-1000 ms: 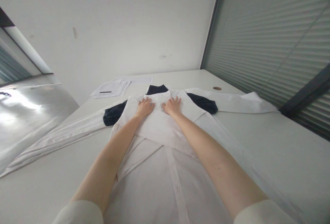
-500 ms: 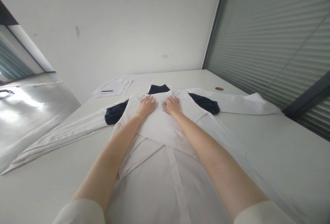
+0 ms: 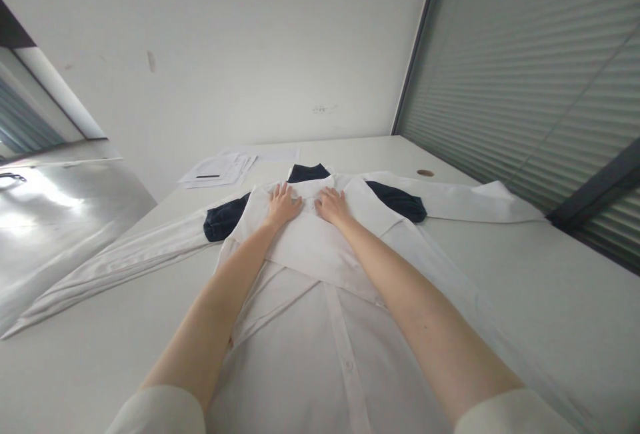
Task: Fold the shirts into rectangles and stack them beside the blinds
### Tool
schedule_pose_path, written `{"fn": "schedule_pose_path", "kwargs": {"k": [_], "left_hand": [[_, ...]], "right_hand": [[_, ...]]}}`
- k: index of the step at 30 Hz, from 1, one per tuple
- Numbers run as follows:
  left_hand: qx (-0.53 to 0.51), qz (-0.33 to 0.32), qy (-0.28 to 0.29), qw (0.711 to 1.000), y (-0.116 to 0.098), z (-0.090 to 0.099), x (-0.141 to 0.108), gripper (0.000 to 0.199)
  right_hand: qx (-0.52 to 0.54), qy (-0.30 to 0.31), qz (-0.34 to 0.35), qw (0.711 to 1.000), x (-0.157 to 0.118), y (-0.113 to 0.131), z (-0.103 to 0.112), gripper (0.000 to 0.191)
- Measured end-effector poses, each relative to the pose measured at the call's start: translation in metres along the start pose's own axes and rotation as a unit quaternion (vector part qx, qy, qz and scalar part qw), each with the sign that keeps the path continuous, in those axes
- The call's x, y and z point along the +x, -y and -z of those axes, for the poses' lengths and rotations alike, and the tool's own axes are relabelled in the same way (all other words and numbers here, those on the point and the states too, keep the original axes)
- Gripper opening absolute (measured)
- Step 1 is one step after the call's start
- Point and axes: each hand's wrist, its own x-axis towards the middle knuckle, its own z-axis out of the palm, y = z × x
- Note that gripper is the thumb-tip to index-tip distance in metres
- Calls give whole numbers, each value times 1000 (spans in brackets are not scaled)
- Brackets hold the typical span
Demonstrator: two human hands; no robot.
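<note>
Both bare forearms (image 3: 215, 314) stretch forward, left hand (image 3: 284, 205) and right hand (image 3: 332, 205) palm-down, just apart, slightly splayed.

No text legible, even on papers (image 3: 221, 169).

The button-front, long-sleeved white cloth shirt (image 3: 290, 361) looks plain to me, with a pale button. Dark navy, almost black cloth (image 3: 309, 173) stands out at neck and shoulders. The smooth counter (image 3: 525, 274) is off-white; the flat white paper sheets (image 3: 217, 171) carry a black bar. Grey-green slatted blinds (image 3: 520, 54) stripe one side, beside a whitish wall (image 3: 250, 34) with tan smudges.
</note>
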Motion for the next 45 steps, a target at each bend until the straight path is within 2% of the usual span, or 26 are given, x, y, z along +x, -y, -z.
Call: {"fn": "schedule_pose_path", "kwargs": {"k": [4, 9, 12, 14, 16, 20, 23, 25, 28, 31, 34, 39, 42, 45], "left_hand": [[-3, -9, 22, 1000, 0, -2, 1, 48], [8, 23, 9, 1000, -2, -2, -3, 63], [9, -24, 16, 1000, -3, 1, -4, 65], [7, -72, 39, 997, -4, 3, -3, 58], [8, -91, 60, 994, -3, 3, 0, 53], [22, -36, 62, 997, -2, -1, 3, 58], [33, 34, 49, 998, 0, -4, 3, 71], [37, 56, 34, 997, 0, -4, 1, 75], [26, -8, 19, 999, -1, 0, 0, 68], [14, -72, 43, 996, -3, 3, 0, 54], [17, -42, 54, 998, -4, 2, 1, 51], [29, 32, 26, 999, -4, 0, -1, 63], [18, -3, 24, 1000, -5, 3, -2, 62], [5, -52, 50, 997, -6, 5, -1, 54]], "right_hand": [[1, 8, -7, 1000, 0, -1, -2, 44], [-1, 3, -5, 1000, 1, 1, -3, 48], [0, 3, 37, 999, 3, 1, 0, 49], [6, 15, 65, 998, 6, 2, 2, 50], [13, 32, 79, 996, 9, 3, 2, 52], [20, 53, 67, 996, 15, 4, -3, 59], [15, 47, 36, 998, 17, 5, -5, 63], [9, 41, 23, 999, 17, 7, -5, 62], [1, 22, 28, 999, 15, 11, -4, 57], [0, 11, 54, 998, 13, 11, -2, 47], [0, 15, 49, 999, 13, 8, 0, 46], [-7, 13, 10, 1000, 16, 3, 3, 45], [-5, 4, 21, 1000, 17, 2, 3, 41], [-2, 8, 28, 1000, 17, 2, 0, 41]]}}
